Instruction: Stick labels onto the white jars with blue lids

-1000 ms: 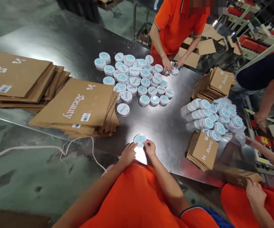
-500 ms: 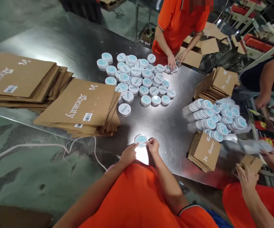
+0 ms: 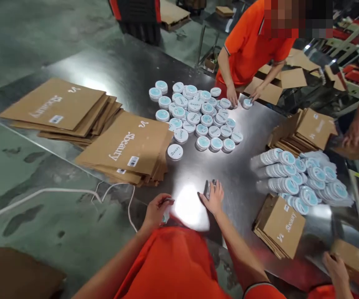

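Note:
My left hand (image 3: 157,211) is at the near table edge, fingers curled around a small round tin (image 3: 166,216) that shows pale blue beneath them. My right hand (image 3: 213,198) lies flat and spread on the steel tabletop (image 3: 242,174), holding nothing I can make out. A dark shape by its thumb may be a reflection. Farther ahead, a loose pile of round white-and-blue tins (image 3: 195,120) covers the table's middle. One lone tin (image 3: 175,152) lies nearest me.
Flat stacks of brown cardboard (image 3: 126,145) lie on the left. Plastic-wrapped rows of tins (image 3: 301,178) and more cardboard (image 3: 279,226) are on the right. A co-worker's hands (image 3: 243,96) reach the pile's far side; other people's hands (image 3: 355,133) work at right.
The tin held between my hands on the table has gone to my left hand, nearer the edge. My right hand has opened flat. The whole view has shifted rightward and tilted.

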A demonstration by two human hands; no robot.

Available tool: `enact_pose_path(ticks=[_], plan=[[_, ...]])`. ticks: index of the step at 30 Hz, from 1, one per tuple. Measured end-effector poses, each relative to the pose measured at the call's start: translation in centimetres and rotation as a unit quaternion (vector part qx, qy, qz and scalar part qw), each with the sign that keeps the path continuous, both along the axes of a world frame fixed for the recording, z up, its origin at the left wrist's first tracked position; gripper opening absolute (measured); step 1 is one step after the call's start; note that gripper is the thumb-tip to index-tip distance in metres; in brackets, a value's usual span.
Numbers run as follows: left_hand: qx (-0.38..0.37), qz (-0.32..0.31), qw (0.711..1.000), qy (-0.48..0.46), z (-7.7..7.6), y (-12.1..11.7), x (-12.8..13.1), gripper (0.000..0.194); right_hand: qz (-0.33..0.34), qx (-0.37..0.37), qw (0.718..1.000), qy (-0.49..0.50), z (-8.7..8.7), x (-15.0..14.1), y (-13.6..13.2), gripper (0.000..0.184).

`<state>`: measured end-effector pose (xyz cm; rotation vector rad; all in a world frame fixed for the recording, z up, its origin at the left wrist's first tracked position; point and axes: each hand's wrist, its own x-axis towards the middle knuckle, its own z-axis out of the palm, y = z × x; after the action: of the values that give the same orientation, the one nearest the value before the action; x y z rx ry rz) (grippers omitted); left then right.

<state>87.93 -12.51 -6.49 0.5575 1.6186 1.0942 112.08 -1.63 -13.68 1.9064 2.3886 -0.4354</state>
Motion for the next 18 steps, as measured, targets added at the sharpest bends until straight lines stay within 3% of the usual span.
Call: enact_pose_path(ticks=[2,4,6,9,12,15,16,18], plan=[[0.010,0.027,0.999,-0.024,1.3,0.4,0.3,0.027,0.072,0.028,0.995,0.055,-0.1,-4.5,4.2,0.071],[0.023,0.042,0.998,-0.034,2.5,0.6,0.5,0.023,0.157,0.044,0.983,0.087,-0.4,-10.9,8.4,0.069],[0.034,0.058,0.997,-0.034,3.6,0.7,0.5,0.019,0.194,0.044,0.977,0.074,-0.7,-17.0,11.9,0.066],[0.061,0.085,0.994,-0.015,5.2,0.5,0.0,0.009,0.223,0.017,0.974,0.044,-1.0,-21.4,14.7,0.053],[0.067,0.088,0.994,-0.027,6.6,0.5,-0.5,0.006,0.220,0.023,0.974,0.047,-1.5,-18.6,13.3,0.045],[0.060,0.076,0.992,-0.082,7.5,0.7,-0.4,0.011,0.176,0.037,0.976,0.126,-1.9,-12.2,7.6,0.043],[0.069,0.066,0.991,-0.095,7.6,0.8,-0.2,0.012,0.131,0.029,0.975,0.175,-2.0,-10.2,5.1,0.043],[0.090,0.035,0.991,-0.097,7.5,1.0,0.1,0.014,-0.025,0.006,0.960,0.278,-2.2,-7.0,0.3,0.044]])
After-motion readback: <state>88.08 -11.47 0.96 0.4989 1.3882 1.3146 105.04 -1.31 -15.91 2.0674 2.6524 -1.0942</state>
